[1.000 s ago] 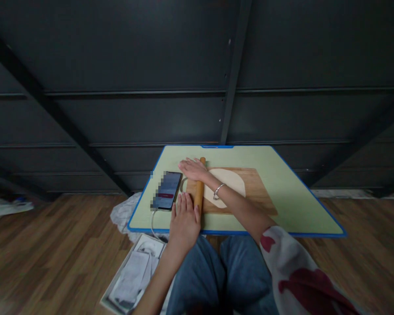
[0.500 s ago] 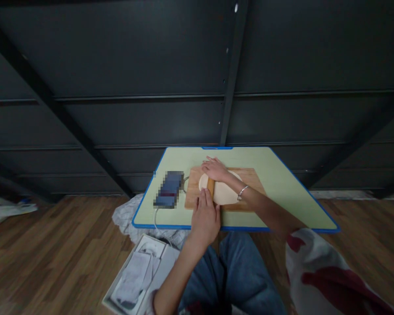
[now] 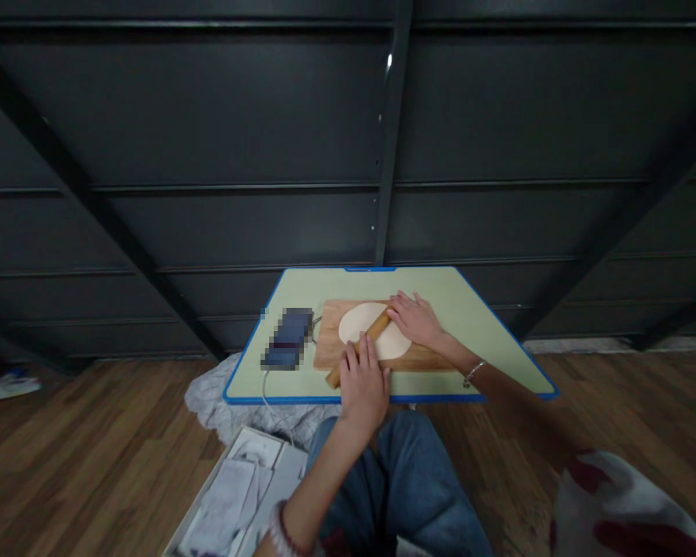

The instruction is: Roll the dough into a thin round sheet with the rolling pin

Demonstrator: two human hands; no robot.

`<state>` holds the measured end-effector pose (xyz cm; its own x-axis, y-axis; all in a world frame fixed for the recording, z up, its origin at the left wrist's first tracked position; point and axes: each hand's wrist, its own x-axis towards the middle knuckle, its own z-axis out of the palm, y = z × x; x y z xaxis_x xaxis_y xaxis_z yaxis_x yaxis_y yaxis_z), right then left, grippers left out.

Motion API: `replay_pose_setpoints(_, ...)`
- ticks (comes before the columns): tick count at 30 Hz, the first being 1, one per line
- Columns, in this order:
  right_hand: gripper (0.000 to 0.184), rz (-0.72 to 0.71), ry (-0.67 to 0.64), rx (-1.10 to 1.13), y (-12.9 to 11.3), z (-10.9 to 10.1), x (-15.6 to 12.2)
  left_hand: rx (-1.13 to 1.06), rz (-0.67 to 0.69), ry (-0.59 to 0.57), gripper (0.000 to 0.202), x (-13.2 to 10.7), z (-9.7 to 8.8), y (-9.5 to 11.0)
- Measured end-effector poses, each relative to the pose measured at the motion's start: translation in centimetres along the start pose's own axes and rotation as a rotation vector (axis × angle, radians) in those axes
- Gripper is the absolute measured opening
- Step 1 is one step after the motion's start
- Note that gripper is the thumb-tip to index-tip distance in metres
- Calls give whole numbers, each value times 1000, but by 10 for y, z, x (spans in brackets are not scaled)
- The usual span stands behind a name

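Observation:
A wooden rolling pin (image 3: 377,327) lies slantwise across a pale, round, flattened sheet of dough (image 3: 356,319) on a wooden cutting board (image 3: 328,336). My left hand (image 3: 364,383) rests near the pin's close end, its fingers stretched flat over the wood. At the far end, my right hand (image 3: 416,319) lies on the pin with its fingers extended and somewhat spread. Both hands press from above rather than wrap round it. Part of the dough's right side and the board's far right corner are hidden by my right hand and forearm.
A blue-edged, pale green table (image 3: 429,282) carries the board. Left of it lies a pixelated dark device (image 3: 288,339) with a white cable (image 3: 265,391). Below on the wooden floor (image 3: 121,433) sits an open box (image 3: 226,495). A dark panelled wall (image 3: 255,224) stands behind.
The pin has turned from nearly upright in view to a diagonal, its far end swinging right. My right hand has moved right with it, uncovering more dough on the left. The view has shifted.

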<state>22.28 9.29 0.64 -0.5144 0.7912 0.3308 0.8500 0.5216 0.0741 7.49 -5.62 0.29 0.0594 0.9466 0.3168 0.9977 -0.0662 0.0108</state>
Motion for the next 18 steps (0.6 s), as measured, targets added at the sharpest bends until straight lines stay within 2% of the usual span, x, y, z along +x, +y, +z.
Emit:
replay_pose_setpoints(3, 45, -4, 10, -29, -1, -9, -16, -10, 11, 8, 57, 2, 1, -13)
replay_pose_setpoints(6, 47, -9, 22, -43, -6, -15, -33, -25, 84, 17, 55, 5, 2, -28)
replay_pose_setpoints(10, 49, -105, 14, 45, -11, -12, -41, -33, 159, -5, 52, 22, 6, -44)
replay_pose_setpoints(13, 52, -121, 25, 141, -8, 0, -30, -27, 109, -44, 54, 48, 12, -50)
replay_pose_setpoints(18, 56, -62, 15, 172, 1, 21, 10, -25, -43, -33, 58, 96, 28, -56)
